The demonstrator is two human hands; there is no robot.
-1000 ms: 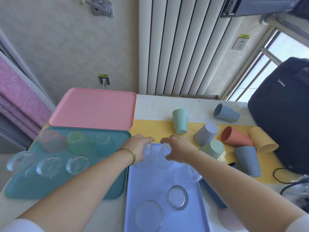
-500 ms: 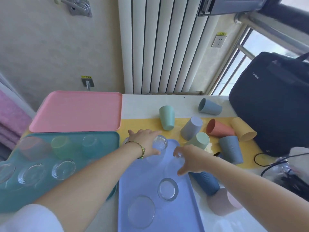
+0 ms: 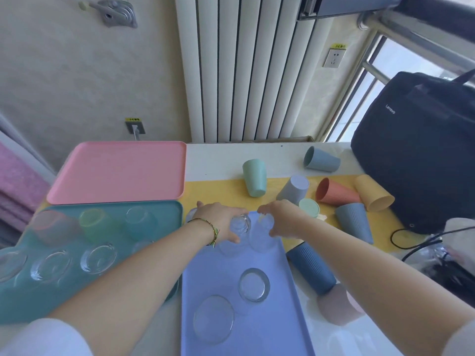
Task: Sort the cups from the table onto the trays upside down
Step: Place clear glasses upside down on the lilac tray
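Note:
My left hand (image 3: 221, 222) grips a clear glass cup (image 3: 240, 224) held upside down at the far end of the lavender-blue tray (image 3: 290, 317). Right beside it, my right hand (image 3: 285, 219) holds a second clear glass (image 3: 262, 237), also at the tray's far end. Two more clear glasses (image 3: 254, 284) (image 3: 213, 322) stand upside down nearer to me on that tray. Several cups stand upside down on the teal tray (image 3: 164, 209). The pink tray (image 3: 118, 170) holds nothing.
Coloured plastic cups lie or stand on the yellow mat at right: green (image 3: 254, 177), lavender (image 3: 294, 188), orange (image 3: 336, 192), yellow (image 3: 374, 192), grey-blue (image 3: 354, 222), dark blue (image 3: 311, 268). A black bag (image 3: 424, 150) and cables (image 3: 424, 249) crowd the right edge.
My right hand has moved with its glass from further down the tray to the far end, close beside the left hand. The left hand has stayed on its glass.

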